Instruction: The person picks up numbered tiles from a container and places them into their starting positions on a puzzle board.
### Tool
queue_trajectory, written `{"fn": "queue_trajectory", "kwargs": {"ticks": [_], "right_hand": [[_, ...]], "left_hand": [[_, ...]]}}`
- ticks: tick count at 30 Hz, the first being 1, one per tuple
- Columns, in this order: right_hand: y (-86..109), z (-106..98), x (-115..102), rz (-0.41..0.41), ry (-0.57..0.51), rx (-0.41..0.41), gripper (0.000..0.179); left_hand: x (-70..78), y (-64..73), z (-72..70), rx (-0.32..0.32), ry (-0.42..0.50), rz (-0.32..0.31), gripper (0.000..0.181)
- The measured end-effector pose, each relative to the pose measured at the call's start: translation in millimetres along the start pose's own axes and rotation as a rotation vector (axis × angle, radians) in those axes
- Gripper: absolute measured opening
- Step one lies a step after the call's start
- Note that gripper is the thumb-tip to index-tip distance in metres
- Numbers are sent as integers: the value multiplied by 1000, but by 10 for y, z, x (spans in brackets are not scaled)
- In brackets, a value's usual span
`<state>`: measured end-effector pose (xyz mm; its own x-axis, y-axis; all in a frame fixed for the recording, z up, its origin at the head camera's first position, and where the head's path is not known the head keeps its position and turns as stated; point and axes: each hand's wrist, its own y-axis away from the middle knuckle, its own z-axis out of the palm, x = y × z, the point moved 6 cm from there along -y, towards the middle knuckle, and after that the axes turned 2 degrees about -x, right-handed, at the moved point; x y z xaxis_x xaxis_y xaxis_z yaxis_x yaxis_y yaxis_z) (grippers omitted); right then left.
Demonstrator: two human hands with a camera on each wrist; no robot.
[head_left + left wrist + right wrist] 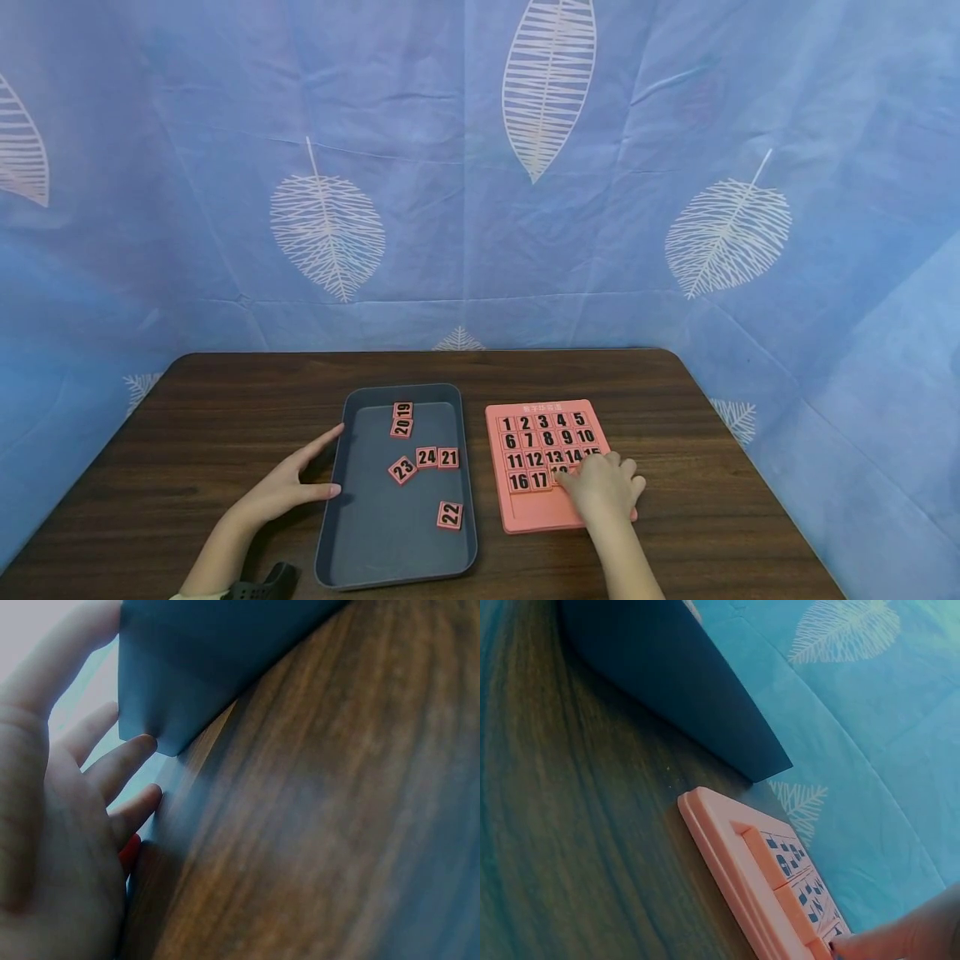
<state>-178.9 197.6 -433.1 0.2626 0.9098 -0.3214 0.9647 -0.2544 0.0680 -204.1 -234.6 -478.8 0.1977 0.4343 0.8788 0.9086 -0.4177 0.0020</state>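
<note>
In the head view, my left hand (281, 487) touches the left side of a dark grey tray (327, 533), index finger and thumb spread apart. The left wrist view shows the fingers against the tray's outer wall (180, 667). My right hand (603, 485) lies over the lower right of a pink number puzzle board (528, 512). Its thumb tip touches the tile 18 (558, 473), which the hand partly covers; the other fingers spread to the right. Tiles 1 to 17 stand in order, with the tile 17 (539, 480) beside 18. The right wrist view shows the digit on the tiles' edge.
Several loose tiles lie in the tray: 19 (403, 409), 20 (401, 427), 24 (427, 457), 21 (447, 457), 23 (402, 470) and 22 (450, 515). Tray and board stand side by side on a dark wooden table (255, 392). Behind hangs a blue leaf-patterned cloth (450, 225).
</note>
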Motion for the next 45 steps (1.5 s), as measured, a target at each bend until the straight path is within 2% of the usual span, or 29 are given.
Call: {"fn": "queue_trajectory", "kwargs": {"ticks": [11,22,36,40,45], "right_hand": [[6,-27,78,-24,-22,-54,31],[1,-8,98,-63,-98,-12,21],[-25,8,83,-80,-115,-1,28],[-35,-65,-11,-132,-128,64,21],[-38,-186,-299,-291,-198,153,23]], "left_hand": [[2,0,2,-4,1,4,82],[-7,3,10,7,-6,-3,82],[12,17,4,8,-5,-1,83],[16,7,2,6,-7,-4,83],[16,0,-5,8,-8,-7,83]]}}
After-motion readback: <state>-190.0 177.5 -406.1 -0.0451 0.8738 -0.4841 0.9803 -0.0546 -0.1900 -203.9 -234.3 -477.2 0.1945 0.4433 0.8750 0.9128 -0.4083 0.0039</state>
